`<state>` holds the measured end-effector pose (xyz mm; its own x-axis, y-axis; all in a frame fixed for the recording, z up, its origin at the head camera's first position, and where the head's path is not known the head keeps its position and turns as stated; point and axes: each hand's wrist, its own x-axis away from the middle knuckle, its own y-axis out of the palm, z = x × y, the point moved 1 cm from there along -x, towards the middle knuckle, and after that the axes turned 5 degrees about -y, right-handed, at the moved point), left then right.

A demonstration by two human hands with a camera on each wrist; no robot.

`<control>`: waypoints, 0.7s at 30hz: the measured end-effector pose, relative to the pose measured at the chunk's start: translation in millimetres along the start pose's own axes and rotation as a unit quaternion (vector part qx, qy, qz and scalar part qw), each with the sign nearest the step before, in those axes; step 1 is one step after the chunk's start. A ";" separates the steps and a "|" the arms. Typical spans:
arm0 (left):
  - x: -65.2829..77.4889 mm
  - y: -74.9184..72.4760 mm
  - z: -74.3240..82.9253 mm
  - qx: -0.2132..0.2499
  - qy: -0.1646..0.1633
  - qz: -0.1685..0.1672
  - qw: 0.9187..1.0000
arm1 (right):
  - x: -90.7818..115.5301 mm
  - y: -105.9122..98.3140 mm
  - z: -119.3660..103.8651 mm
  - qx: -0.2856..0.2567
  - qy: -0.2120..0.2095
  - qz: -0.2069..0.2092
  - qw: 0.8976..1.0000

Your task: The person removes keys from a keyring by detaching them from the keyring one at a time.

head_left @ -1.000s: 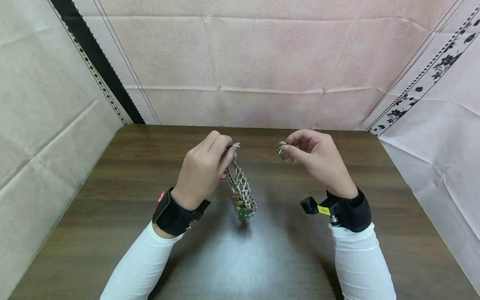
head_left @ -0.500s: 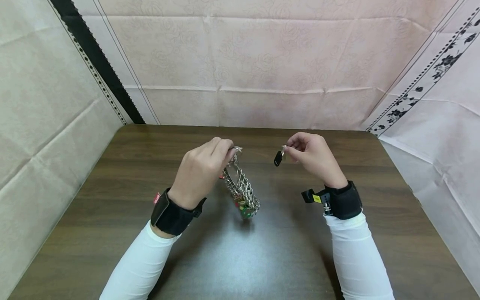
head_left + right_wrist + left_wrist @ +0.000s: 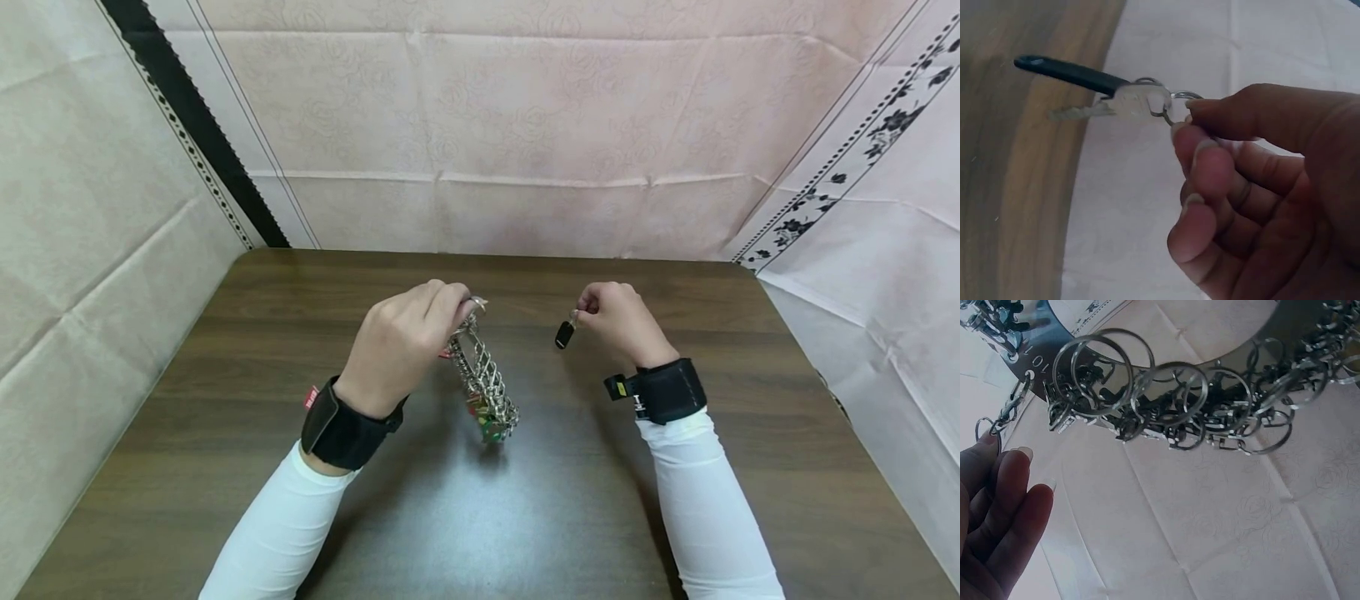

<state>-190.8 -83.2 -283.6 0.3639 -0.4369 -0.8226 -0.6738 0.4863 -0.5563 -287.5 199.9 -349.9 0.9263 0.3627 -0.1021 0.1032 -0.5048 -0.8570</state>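
My left hand [image 3: 408,342] pinches a split ring [image 3: 999,428] whose clasp hooks into a flat metal key hoop [image 3: 1041,337] with numbers by its holes. Many more clasps and split rings [image 3: 1169,394] hang round the hoop; in the head view the bundle [image 3: 487,383] dangles tilted below the hand, with some red and green bits at its lower end. Off to the right, my right hand [image 3: 622,321] pinches a key ring [image 3: 1186,95] between thumb and fingertip. From it hang a metal key [image 3: 1129,103] and a black fob [image 3: 565,335], apart from the hoop.
Both hands are over the far half of a brown wooden table [image 3: 480,517]. Pale patterned cloth [image 3: 525,125] stands behind the table's far edge and along both sides. Black camera straps [image 3: 352,425] circle the wrists.
My right hand has come nearer and turned slightly, and the black fob now hangs down in plain sight below its fingers. The left hand has dipped a little with the hoop.
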 end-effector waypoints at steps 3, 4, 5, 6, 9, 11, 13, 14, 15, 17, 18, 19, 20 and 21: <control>-0.4 -0.3 -0.2 0.005 0.003 0.001 1.000 | -1.1 4.5 5.5 0.013 0.011 -0.010 1.000; -0.4 -0.4 -0.3 0.008 0.003 0.001 1.000 | -1.4 6.0 7.3 0.016 0.015 -0.013 1.000; -0.4 -0.4 -0.3 0.011 0.003 0.001 1.000 | -2.0 7.5 9.4 0.020 0.017 -0.015 1.000; -0.4 -0.5 -0.3 0.014 0.003 0.001 1.000 | -2.6 8.9 11.3 0.023 0.018 -0.015 0.999; -0.1 -0.8 -0.5 0.023 -0.002 -0.001 1.000 | -4.9 13.6 17.5 0.029 0.017 -0.020 0.999; -0.1 -1.1 -0.4 0.029 -0.005 -0.001 1.000 | -6.7 16.5 21.7 0.031 0.018 -0.024 0.999; -0.3 -1.4 -0.2 0.034 -0.007 0.000 0.999 | -8.1 19.6 25.6 0.029 0.022 -0.030 0.999; -0.6 -1.6 -0.1 0.036 -0.008 0.001 0.999 | -8.9 21.1 27.6 0.029 0.024 -0.033 0.999; -0.7 -1.6 0.0 0.038 -0.008 0.001 0.999 | -9.5 22.6 29.3 0.028 0.027 -0.036 0.999; -1.0 -1.6 0.2 0.039 -0.006 0.003 0.999 | -10.1 25.4 32.1 0.028 0.032 -0.041 0.998; -1.3 -1.5 0.3 0.039 -0.006 0.004 0.999 | -10.3 26.8 33.4 0.029 0.035 -0.045 0.998; -1.5 -1.4 0.4 0.039 -0.005 0.004 0.999 | -10.4 28.1 34.6 0.029 0.036 -0.048 0.998; -1.7 -1.3 0.4 0.039 -0.004 0.006 0.999 | -10.4 29.2 35.6 0.028 0.037 -0.052 0.998; -1.7 -1.1 0.4 0.038 -0.003 0.007 0.999 | -10.3 30.3 36.2 0.026 0.040 -0.055 0.997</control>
<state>-190.4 -82.7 -281.6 0.3586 -0.4257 -0.8308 -0.6275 0.5490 -0.5522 -307.1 209.1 -393.1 0.9364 0.3494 0.0334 0.1897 -0.4236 -0.8858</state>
